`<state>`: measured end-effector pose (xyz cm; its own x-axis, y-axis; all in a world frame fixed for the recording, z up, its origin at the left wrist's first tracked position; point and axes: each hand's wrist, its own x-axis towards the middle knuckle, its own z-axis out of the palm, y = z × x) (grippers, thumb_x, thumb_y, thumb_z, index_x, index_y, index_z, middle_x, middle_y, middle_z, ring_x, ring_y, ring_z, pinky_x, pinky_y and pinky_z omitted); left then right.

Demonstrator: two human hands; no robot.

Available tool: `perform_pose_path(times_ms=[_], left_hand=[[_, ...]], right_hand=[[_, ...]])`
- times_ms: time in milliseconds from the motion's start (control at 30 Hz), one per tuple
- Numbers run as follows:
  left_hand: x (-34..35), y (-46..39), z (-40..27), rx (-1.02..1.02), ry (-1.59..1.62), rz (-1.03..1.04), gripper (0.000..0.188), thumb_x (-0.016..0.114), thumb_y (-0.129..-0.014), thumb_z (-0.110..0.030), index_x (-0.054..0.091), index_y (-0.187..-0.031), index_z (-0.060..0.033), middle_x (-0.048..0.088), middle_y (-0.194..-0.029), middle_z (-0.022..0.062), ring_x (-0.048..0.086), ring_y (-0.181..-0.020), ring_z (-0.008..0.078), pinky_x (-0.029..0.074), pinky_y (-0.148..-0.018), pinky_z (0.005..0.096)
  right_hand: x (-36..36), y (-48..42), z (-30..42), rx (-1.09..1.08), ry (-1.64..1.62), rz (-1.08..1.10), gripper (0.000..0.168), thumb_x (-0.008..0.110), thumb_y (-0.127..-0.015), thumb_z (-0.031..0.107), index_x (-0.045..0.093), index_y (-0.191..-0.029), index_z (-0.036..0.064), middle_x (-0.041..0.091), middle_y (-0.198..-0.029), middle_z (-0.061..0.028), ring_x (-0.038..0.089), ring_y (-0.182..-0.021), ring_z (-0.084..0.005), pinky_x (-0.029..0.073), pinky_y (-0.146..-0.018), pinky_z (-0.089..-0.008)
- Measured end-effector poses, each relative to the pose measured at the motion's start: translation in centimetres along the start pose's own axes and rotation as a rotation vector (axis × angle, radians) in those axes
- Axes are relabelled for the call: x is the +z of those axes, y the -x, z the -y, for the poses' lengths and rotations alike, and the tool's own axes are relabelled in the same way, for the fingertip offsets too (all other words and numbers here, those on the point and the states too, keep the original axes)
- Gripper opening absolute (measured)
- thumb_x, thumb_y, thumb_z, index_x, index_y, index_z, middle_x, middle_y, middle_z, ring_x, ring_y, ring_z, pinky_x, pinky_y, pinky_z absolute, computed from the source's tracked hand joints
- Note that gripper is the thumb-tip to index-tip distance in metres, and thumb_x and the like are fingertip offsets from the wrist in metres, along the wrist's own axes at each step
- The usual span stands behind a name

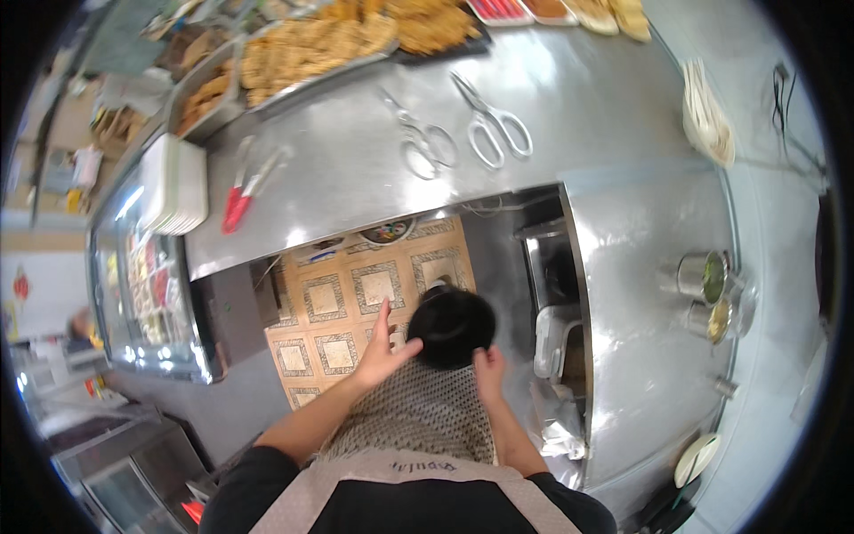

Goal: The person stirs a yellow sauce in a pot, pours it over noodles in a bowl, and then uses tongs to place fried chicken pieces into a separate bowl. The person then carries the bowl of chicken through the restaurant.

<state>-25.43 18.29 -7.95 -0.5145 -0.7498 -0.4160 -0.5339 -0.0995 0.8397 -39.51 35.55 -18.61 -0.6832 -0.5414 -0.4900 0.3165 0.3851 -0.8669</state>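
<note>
A round black bowl [451, 327], blurred, is in front of my apron [427, 420], over the tiled floor. My right hand [490, 374] pinches its lower right rim. On the bowl's left side is my left hand [387, 354], its fingers apart and its thumb tip at the rim. Whether that thumb touches the bowl, I cannot tell. Beyond both hands is the stainless steel counter [347, 180]. Two pairs of metal scissors lie on it, one on the left [421, 143] and one on the right [495, 127].
Red-tipped tongs [247, 193] lie left of the scissors, near stacked white trays [175, 183]. Trays of brown food [313, 57] line the counter's far side. The right-hand counter [640, 334] holds metal cups [697, 277]. A glass display case [150, 300] stands at left.
</note>
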Motion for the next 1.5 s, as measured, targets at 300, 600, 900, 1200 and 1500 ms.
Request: perform_pose_path(times_ms=[300,600,900,1200,1500], left_hand=[[-20.7,-13.3,-6.3,-0.244,0.519,-0.309,0.024,0.054,-0.081,-0.011,0.057,-0.104,-0.0037,0.061,-0.083,0.0072,0.06,-0.076,0.0181,0.05,-0.065,0.0299],[-29.7,-23.2,-1.1,-0.086,0.015,-0.634,0.068,0.065,-0.077,-0.047,0.045,-0.12,0.0021,0.057,-0.105,0.0136,0.053,-0.096,0.0274,0.043,-0.082,0.0411],[-36.9,-24.8,3.1,-0.011,-0.505,-0.309,0.06,0.07,-0.07,-0.019,0.043,-0.12,0.0011,0.055,-0.093,0.0153,0.055,-0.084,0.0297,0.045,-0.074,0.0394],[-34.7,-20.2,-12.1,-0.245,0.241,-0.105,0.056,0.056,-0.087,-0.024,0.035,-0.133,0.0003,0.062,-0.091,0.0102,0.057,-0.056,0.0132,0.045,-0.047,0.024],[-20.5,-22.0,-20.5,-0.274,0.786,0.041,0.042,0.06,-0.088,-0.036,0.049,-0.114,-0.005,0.06,-0.091,0.0076,0.057,-0.06,0.0124,0.047,-0.051,0.0237]], right_hand=[[11.1,-13.9,28.4,-0.965,0.608,0.035,0.022,0.056,-0.084,0.014,0.058,-0.101,0.0,0.058,-0.099,-0.0187,0.055,-0.092,-0.0363,0.044,-0.081,-0.0435],[17.5,-23.9,29.4,-0.567,1.075,0.098,0.063,0.065,-0.07,0.008,0.042,-0.129,0.004,0.055,-0.107,-0.0251,0.055,-0.095,-0.0403,0.046,-0.079,-0.0446],[17.2,-27.7,39.1,-0.179,0.555,0.236,0.066,0.077,-0.07,0.036,0.053,-0.121,0.002,0.063,-0.103,-0.0129,0.059,-0.095,-0.0215,0.046,-0.081,-0.031],[18.6,-37.7,47.4,-0.406,0.923,0.458,0.084,0.067,-0.064,0.066,0.059,-0.11,-0.003,0.063,-0.103,-0.0239,0.061,-0.098,-0.0316,0.046,-0.083,-0.039],[15.3,-31.1,47.6,-0.487,0.914,0.336,0.063,0.077,-0.063,0.05,0.058,-0.097,0.0,0.063,-0.085,-0.0223,0.059,-0.08,-0.0385,0.046,-0.07,-0.0425]])
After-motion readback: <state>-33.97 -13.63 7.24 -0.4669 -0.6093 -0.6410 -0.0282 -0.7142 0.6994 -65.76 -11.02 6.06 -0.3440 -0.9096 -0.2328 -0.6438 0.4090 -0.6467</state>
